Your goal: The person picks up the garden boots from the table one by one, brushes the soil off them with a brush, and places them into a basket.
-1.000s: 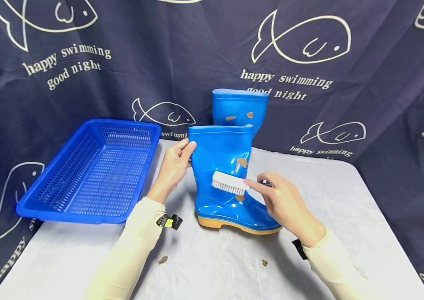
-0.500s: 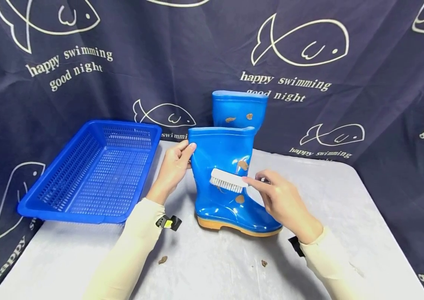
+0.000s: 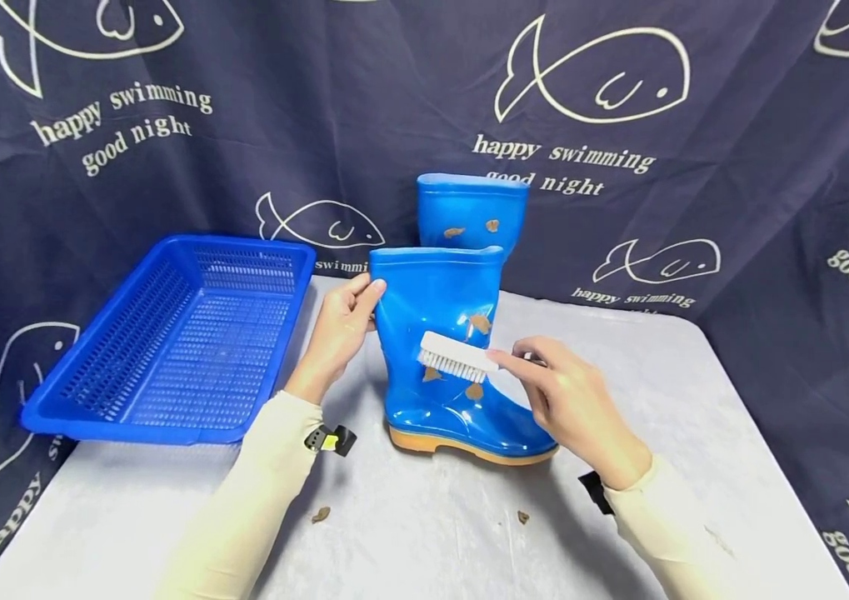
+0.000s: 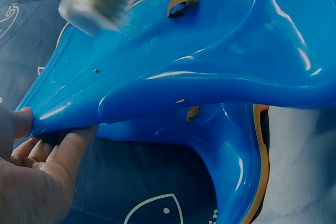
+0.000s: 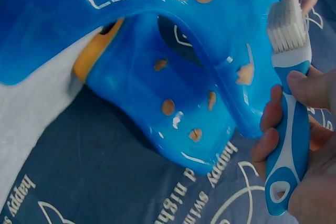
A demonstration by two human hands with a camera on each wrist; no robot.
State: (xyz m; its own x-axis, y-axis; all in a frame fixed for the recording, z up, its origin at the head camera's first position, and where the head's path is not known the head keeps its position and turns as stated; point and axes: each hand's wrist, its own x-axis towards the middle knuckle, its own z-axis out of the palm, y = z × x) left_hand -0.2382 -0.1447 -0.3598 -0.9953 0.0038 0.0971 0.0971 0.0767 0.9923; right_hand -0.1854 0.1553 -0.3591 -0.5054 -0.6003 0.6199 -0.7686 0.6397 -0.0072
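Observation:
A blue rubber boot (image 3: pixel 424 287) with a tan sole stands upright on the table, toe to the right. Brown patches (image 3: pixel 480 323) dot its shaft and ankle. At the back edge of the shaft, just below the top, my left hand (image 3: pixel 342 325) pinches the boot between thumb and fingers. My right hand (image 3: pixel 577 404) grips a scrub brush (image 3: pixel 457 353). In the right wrist view the brush's blue-and-white handle (image 5: pixel 289 135) lies within the fingers. Its white bristles (image 5: pixel 287 24) overlap the boot's shaft in the head view, between the patches.
A second blue boot (image 3: pixel 469 208), also spotted brown, stands behind the first, partly hidden by it. To the left is a blue perforated basket (image 3: pixel 169 433). Brown flakes (image 3: pixel 321 515) lie on the table (image 3: pixel 424 550) in front. A dark fish-print cloth (image 3: pixel 394 108) hangs behind.
The brush has shifted slightly up along the shaft, and a brown patch it covered now shows beneath the bristles. My left hand keeps its hold on the boot. The head view has shifted slightly.

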